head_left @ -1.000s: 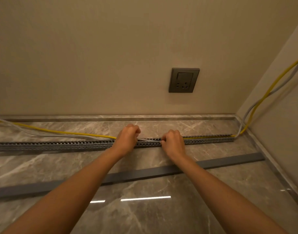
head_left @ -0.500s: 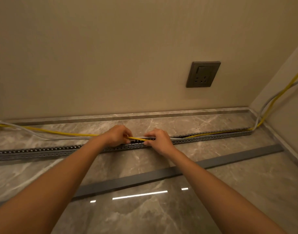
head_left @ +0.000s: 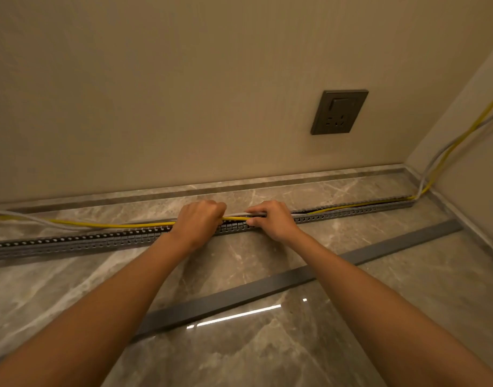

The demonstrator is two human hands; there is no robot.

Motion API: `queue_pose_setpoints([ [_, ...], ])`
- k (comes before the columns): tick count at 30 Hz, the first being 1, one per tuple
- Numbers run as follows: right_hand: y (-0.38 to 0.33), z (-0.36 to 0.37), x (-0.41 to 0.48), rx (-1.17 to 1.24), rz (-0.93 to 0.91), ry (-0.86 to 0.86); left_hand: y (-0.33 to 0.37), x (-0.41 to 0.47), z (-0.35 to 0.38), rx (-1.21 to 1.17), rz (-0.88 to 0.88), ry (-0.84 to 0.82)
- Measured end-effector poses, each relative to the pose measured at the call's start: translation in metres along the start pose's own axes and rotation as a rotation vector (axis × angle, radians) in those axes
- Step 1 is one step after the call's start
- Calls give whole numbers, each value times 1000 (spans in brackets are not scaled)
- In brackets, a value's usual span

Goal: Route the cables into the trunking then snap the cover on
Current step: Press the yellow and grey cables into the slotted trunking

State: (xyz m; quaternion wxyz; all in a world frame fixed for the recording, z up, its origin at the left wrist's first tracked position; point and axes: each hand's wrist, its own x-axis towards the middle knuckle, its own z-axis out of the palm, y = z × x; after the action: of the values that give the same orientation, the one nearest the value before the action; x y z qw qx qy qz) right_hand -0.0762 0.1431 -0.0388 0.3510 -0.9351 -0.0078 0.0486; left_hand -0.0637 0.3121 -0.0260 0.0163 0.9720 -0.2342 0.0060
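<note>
- Trunking (head_left: pixel 72 243): long grey slotted channel flat on the marble floor (head_left: pixel 239 358), running under both hands and out past each.
- Yellow cable (head_left: pixel 100 225) and grey cable (head_left: pixel 446 146): seated in the channel right of the right hand, loose on the floor behind it left of the left hand.
- Cover (head_left: pixel 379 252): plain grey strip, off, lying under the forearms.
- No legible markings; wall socket (head_left: pixel 339 112) unlabelled.
- Left hand (head_left: pixel 196 223) and right hand (head_left: pixel 270 219) close together, each pinching the cables just above the channel.
</note>
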Motion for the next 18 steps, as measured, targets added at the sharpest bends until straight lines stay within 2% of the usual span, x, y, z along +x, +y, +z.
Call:
queue_pose_setpoints([
  [4,2,2,-1,28,19,20,-6,-3,3,-108,7,-33],
  [11,7,4,0,93,28,14,3,-3,3,-15,46,-100],
  [18,9,2,0,51,-9,-23,9,4,2,-98,38,-198],
])
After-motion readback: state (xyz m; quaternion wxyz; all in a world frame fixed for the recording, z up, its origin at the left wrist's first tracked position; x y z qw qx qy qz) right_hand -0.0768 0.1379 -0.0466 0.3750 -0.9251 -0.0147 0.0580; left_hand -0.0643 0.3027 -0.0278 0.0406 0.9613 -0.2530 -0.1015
